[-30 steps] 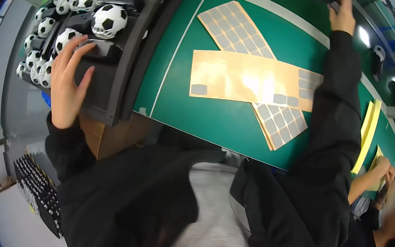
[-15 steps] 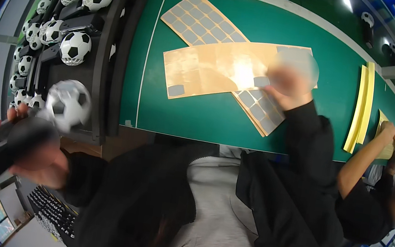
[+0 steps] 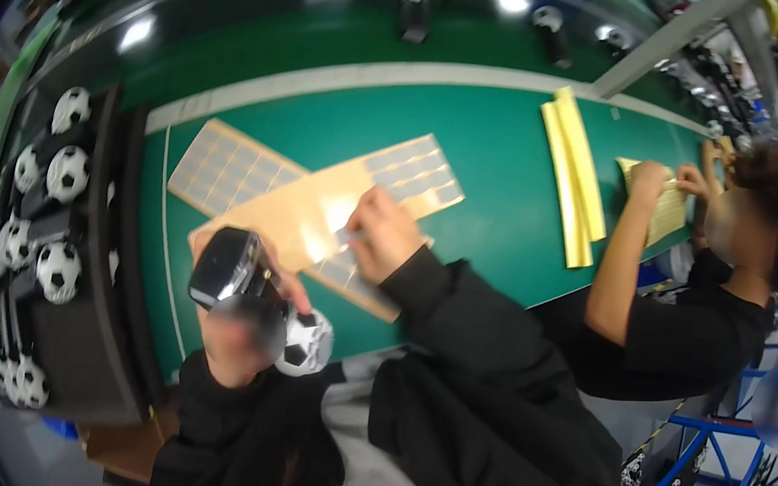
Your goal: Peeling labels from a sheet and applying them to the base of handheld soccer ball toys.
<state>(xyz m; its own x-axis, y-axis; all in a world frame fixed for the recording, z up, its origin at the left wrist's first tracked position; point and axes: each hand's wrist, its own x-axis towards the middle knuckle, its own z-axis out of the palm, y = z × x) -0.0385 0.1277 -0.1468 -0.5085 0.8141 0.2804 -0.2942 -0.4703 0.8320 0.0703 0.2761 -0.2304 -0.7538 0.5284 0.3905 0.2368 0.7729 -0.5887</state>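
Note:
My left hand [image 3: 229, 352] is wrapped round a soccer-ball piece with a glossy black base [image 3: 228, 270], held over the near edge of the green table. Its black-and-white ball [image 3: 305, 343] points to the right, near my jacket. My right hand [image 3: 384, 234] is over the sheets, thumb and fingers pinching a small grey sticker [image 3: 345, 236]. Beneath it lies a glossy tan backing sheet [image 3: 301, 199], crossed over a sheet of grey rectangular stickers [image 3: 238, 167]. More grey stickers [image 3: 411, 169] show beyond the right hand.
A dark rack [image 3: 87, 340] of soccer-ball pieces [image 3: 57, 271] stands on the left. Yellow strips [image 3: 572, 179] lie on the green table [image 3: 486, 227] to the right. Beside them a co-worker [image 3: 686, 325] handles a yellow sheet [image 3: 669, 208]. Blue metal shelving [image 3: 674, 482] stands behind.
My left hand has brought the soccer-ball piece from beside the rack to over the table's near edge. My right hand stays by the sheets with the sticker. The view has turned rightward.

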